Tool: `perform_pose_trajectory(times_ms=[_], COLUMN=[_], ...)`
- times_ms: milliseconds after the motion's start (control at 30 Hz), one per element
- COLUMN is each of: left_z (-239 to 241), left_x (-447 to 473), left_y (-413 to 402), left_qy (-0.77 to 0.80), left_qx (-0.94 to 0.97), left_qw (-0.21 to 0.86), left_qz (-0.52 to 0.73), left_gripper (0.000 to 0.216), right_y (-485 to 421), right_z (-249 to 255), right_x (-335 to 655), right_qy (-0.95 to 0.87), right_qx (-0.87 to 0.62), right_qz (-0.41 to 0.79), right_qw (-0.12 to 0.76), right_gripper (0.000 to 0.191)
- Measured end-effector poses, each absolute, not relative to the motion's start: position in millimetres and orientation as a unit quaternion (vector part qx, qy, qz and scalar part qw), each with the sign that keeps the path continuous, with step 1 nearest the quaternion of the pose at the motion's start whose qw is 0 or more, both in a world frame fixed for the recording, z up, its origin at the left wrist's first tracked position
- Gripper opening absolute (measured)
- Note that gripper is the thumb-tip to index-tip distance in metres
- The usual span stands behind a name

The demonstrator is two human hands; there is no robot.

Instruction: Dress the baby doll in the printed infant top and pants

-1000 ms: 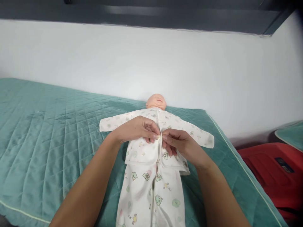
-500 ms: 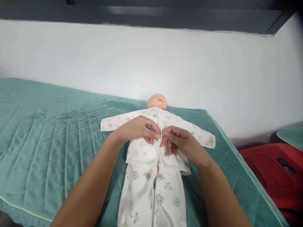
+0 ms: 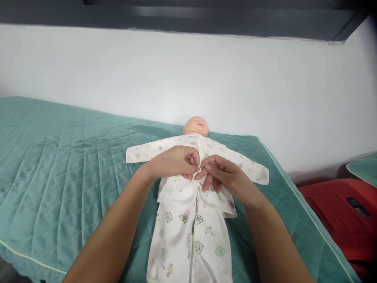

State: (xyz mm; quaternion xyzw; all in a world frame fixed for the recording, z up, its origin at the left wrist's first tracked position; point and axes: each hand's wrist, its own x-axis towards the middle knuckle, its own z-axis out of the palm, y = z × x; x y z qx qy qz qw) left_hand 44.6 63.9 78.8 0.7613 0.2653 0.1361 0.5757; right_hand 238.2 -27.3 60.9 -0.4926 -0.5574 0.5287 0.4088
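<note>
A baby doll (image 3: pixel 196 125) lies on its back, dressed in a white printed baby jacket (image 3: pixel 173 190) and matching trousers (image 3: pixel 173 239). Both sleeves stretch out sideways. At the middle of the chest, my left hand (image 3: pixel 184 161) pinches the edge of the jacket's front opening. Facing it, my right hand (image 3: pixel 219 171) grips the other edge between thumb and forefinger, its remaining fingers loosely curled over the cloth. The fingertips of both hands nearly meet and hide the fastening between them. Below the hands, the jacket hem overlaps the trousers' waist.
A green quilted cover (image 3: pixel 73 169) spreads under the doll, with a pale piped edge on the right. Behind it rises a white wall (image 3: pixel 176 70), and a dark beam (image 3: pixel 176 17) crosses overhead. A red plastic object (image 3: pixel 332 208) stands at the right.
My fingertips have drawn closer together at the jacket's front opening, and my right fingers have shifted slightly left. The doll lies in the same place.
</note>
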Motion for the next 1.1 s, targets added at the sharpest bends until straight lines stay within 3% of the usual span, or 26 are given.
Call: perform_pose_trajectory(times_ms=[367,700,1100], left_z=[86.3,88.5,81.1], left_x=[43.6,43.4,40.8], left_y=[59.3,57.6,66.8], left_qy=[0.297,0.288,0.243], left_qx=[0.808,0.806,0.766], left_qw=[0.483,0.495,0.581], left_qz=[0.161,0.151,0.126], left_gripper=[0.009,0.011,0.017], right_y=[-29.5,-27.3,-26.2], right_z=[61.2,60.1,59.7], right_x=[240.9,234.8,232.5], right_qy=[-0.553,-0.526,-0.507], right_qx=[-0.504,-0.555,-0.565], right_qz=[0.521,0.512,0.508], right_qw=[0.411,0.391,0.407], right_gripper=[0.021,0.021,0.027])
